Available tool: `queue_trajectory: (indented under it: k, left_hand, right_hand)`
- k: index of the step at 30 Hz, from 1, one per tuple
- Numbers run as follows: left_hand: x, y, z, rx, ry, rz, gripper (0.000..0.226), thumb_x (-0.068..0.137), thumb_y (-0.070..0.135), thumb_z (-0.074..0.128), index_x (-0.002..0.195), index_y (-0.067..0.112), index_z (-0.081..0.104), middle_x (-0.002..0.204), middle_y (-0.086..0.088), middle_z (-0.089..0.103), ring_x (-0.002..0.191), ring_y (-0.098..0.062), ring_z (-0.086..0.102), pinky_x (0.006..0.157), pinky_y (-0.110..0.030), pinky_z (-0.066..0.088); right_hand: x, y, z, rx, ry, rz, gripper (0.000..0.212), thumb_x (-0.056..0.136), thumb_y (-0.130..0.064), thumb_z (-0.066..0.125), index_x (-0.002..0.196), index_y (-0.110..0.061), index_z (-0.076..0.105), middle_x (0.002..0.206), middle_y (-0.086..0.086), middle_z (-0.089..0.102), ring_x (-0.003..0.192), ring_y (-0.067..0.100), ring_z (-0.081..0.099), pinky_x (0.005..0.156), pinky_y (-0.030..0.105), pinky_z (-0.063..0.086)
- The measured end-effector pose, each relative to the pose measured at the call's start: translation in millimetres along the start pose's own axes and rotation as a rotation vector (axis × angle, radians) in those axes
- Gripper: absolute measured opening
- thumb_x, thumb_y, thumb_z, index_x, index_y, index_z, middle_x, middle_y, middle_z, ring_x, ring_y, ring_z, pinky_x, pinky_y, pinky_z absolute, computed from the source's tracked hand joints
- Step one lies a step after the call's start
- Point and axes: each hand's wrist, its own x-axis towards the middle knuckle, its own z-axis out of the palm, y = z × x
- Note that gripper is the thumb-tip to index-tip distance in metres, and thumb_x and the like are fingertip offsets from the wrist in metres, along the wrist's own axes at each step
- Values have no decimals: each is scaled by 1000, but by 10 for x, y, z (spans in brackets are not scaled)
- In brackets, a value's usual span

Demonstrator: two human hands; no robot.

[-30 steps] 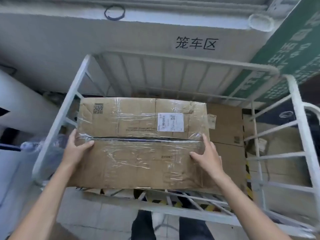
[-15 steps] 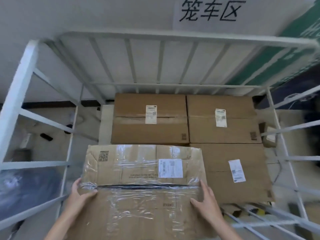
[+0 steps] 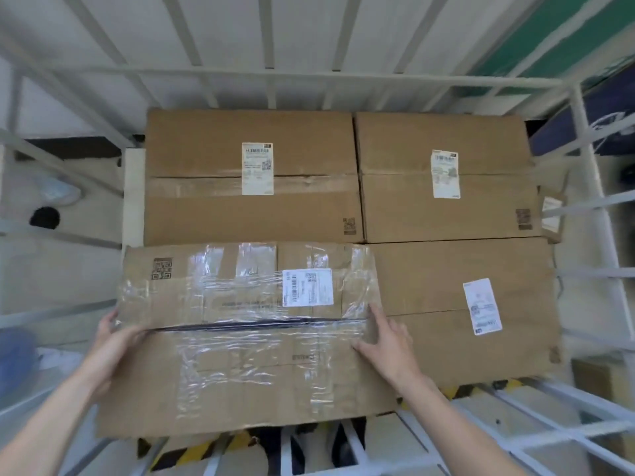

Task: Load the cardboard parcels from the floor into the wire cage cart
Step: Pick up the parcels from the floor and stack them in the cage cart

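A cardboard parcel (image 3: 240,338) wrapped in clear tape, with a white label and a dark split across its top, sits low in the front left of the white wire cage cart (image 3: 309,73). My left hand (image 3: 110,341) grips its left edge and my right hand (image 3: 385,338) presses on its right edge. Three brown parcels lie in the cart: back left parcel (image 3: 251,176), back right parcel (image 3: 443,176) and front right parcel (image 3: 464,310), each with a white label. The held parcel touches the back left and front right ones.
White cage bars stand on the left (image 3: 51,235), on the right (image 3: 598,235) and at the back. The cart's floor bars (image 3: 515,431) show at the front over yellow-black floor tape (image 3: 192,451). A small cardboard item (image 3: 551,214) is wedged at the right wall.
The parcel has come down from above the cart's front rail into the front left of the cage, beside the other parcels. My view has dropped and moved closer. Both hands kept their hold.
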Motion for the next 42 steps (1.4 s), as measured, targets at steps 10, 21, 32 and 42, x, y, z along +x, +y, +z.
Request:
queue_trajectory:
  k: [10, 21, 32, 42]
  left_hand:
    - [77, -250, 89, 220, -36, 59, 99, 81, 19, 77, 154, 34, 12, 157, -7, 33, 136, -31, 39, 111, -49, 28]
    - [275, -452, 42, 522, 56, 22, 119, 66, 34, 88, 151, 18, 7, 153, -21, 31, 137, -44, 33, 112, -61, 27]
    - [-1633, 340, 1311, 620, -411, 233, 68, 96, 38, 58, 155, 27, 25, 158, 6, 30, 145, -19, 31, 116, -36, 26]
    - [-4158, 944, 1502, 486, -492, 286, 52, 99, 19, 56, 148, 15, 40, 141, -8, 52, 121, -11, 51, 103, -23, 40]
  right_hand:
    - [166, 116, 284, 248, 50, -29, 80, 92, -28, 63, 155, -38, 15, 140, 4, 41, 137, 23, 29, 110, 36, 30]
    - [476, 167, 159, 158, 124, -216, 72, 90, -13, 65, 153, -26, 31, 143, 0, 46, 130, 17, 41, 105, 27, 34]
    - [-428, -272, -356, -36, -32, -182, 73, 95, -16, 51, 156, -28, 14, 163, 9, 15, 148, 27, 16, 118, 39, 24]
    - [-2264, 155, -1564, 106, -26, -56, 61, 95, -29, 46, 153, -25, 28, 161, 5, 22, 145, 28, 22, 115, 34, 23]
